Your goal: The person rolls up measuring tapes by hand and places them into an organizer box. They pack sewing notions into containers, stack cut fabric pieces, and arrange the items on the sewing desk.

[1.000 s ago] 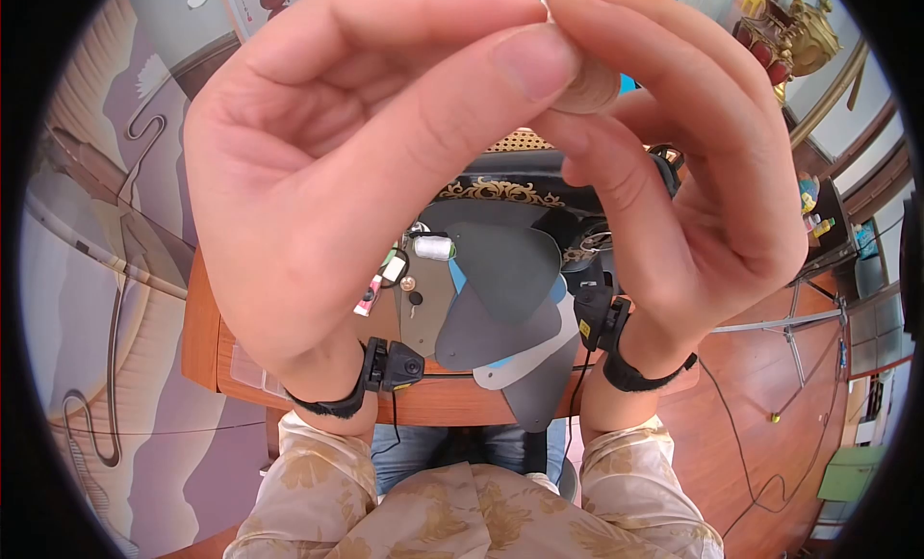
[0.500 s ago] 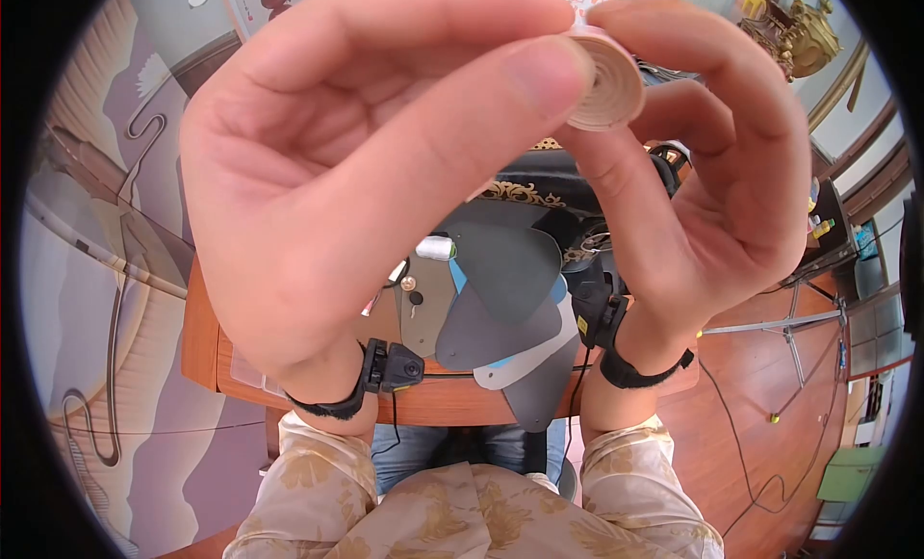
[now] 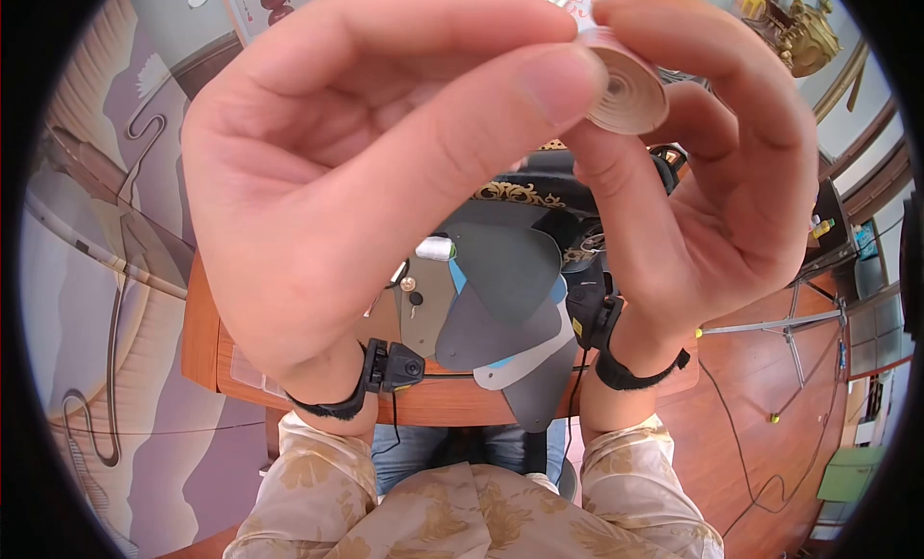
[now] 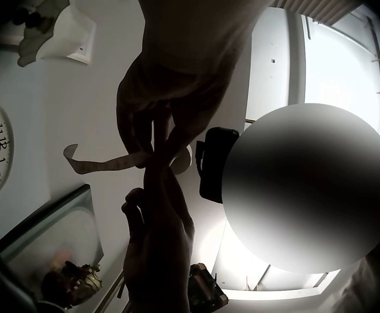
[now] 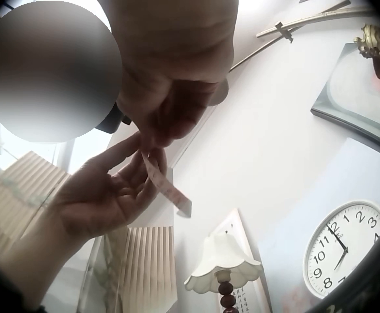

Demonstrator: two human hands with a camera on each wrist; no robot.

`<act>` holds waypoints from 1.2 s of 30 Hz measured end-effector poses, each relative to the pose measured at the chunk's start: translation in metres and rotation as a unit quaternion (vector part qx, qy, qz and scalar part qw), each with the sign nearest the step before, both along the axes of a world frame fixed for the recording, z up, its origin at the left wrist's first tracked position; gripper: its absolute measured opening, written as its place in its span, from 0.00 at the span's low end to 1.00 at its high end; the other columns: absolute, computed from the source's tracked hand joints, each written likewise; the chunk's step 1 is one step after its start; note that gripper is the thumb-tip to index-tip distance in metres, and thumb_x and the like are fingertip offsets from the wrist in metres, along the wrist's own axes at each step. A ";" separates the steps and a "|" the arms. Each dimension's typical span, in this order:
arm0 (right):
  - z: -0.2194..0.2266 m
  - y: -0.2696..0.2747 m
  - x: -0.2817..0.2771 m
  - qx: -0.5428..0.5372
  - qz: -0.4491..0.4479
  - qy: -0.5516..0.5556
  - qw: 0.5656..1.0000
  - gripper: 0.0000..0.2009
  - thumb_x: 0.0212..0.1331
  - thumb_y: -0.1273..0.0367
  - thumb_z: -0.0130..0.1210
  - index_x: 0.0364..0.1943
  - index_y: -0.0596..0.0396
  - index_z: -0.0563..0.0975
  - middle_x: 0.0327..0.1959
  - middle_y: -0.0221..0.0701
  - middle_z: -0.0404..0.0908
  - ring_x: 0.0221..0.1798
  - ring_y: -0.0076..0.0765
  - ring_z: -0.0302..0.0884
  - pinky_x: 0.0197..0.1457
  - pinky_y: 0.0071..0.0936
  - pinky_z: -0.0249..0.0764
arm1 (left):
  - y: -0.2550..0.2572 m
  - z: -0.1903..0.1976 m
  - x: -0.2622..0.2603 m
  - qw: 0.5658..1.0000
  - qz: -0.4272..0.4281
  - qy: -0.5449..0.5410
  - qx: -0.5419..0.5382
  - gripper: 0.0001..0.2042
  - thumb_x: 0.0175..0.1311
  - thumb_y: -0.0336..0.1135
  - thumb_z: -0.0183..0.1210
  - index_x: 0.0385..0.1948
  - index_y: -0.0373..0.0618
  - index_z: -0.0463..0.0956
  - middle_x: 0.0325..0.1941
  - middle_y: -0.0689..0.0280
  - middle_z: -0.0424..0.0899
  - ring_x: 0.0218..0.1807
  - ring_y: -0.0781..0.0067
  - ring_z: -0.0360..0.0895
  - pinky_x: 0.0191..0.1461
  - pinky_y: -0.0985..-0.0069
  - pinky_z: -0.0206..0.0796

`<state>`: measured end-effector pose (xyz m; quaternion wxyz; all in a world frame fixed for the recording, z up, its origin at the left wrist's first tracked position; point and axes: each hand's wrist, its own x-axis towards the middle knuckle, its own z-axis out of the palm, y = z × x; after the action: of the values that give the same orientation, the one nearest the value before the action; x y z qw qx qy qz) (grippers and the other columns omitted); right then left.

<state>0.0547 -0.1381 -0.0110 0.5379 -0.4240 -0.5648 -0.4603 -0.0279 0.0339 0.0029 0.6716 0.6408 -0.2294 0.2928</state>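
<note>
Close to the head camera, both hands hold a coiled flexible tape measure up above the table, its spiral face showing. My left hand pinches its left side between thumb and forefinger. On the other side, my right hand grips it, thumb below and forefinger at the top edge, the other fingers curved behind. From the pinched fingertips a short free end of the tape, with faint marks, hangs out in the right wrist view. The left wrist view shows that same end sticking out sideways; the hands there are dark against the light.
Below the hands, a black sewing machine with gold ornament stands on a wooden table. Overlapping grey pieces lie in front of it, beside a white thread spool. Thin cables run across the floor at right.
The coil has come out from behind the left thumb, shifting slightly right, and its spiral face now shows more. Both hands keep hold; the right fingers have moved a little outward.
</note>
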 end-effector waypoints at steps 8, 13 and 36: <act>0.001 -0.005 -0.001 0.003 -0.006 0.010 1.000 0.22 0.46 0.86 0.68 0.48 0.67 0.76 0.46 0.44 0.83 0.45 0.36 0.84 0.43 0.24 0.82 | -0.008 -0.003 0.002 0.997 -0.011 -0.026 -0.073 0.07 0.68 0.24 0.61 0.44 0.35 0.83 0.43 0.59 0.88 0.45 0.74 0.85 0.53 0.76 0.75; 0.000 -0.007 -0.004 0.005 -0.011 0.017 1.000 0.22 0.46 0.86 0.68 0.49 0.66 0.76 0.46 0.44 0.83 0.45 0.36 0.84 0.43 0.24 0.82 | -0.023 -0.006 -0.003 0.996 0.045 -0.069 -0.038 0.09 0.67 0.25 0.62 0.47 0.34 0.82 0.43 0.60 0.88 0.45 0.75 0.84 0.53 0.77 0.75; 0.002 -0.006 -0.014 0.013 -0.030 0.049 0.998 0.23 0.46 0.86 0.68 0.50 0.66 0.75 0.46 0.44 0.83 0.45 0.37 0.84 0.43 0.24 0.82 | -0.003 -0.001 -0.001 0.996 0.078 -0.029 -0.011 0.10 0.66 0.25 0.64 0.47 0.34 0.83 0.43 0.60 0.89 0.44 0.76 0.85 0.52 0.78 0.75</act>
<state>0.0407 -0.1438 -0.0093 0.5562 -0.4556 -0.5190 -0.4624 -0.0288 0.0311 0.0022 0.6465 0.6409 -0.1945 0.3653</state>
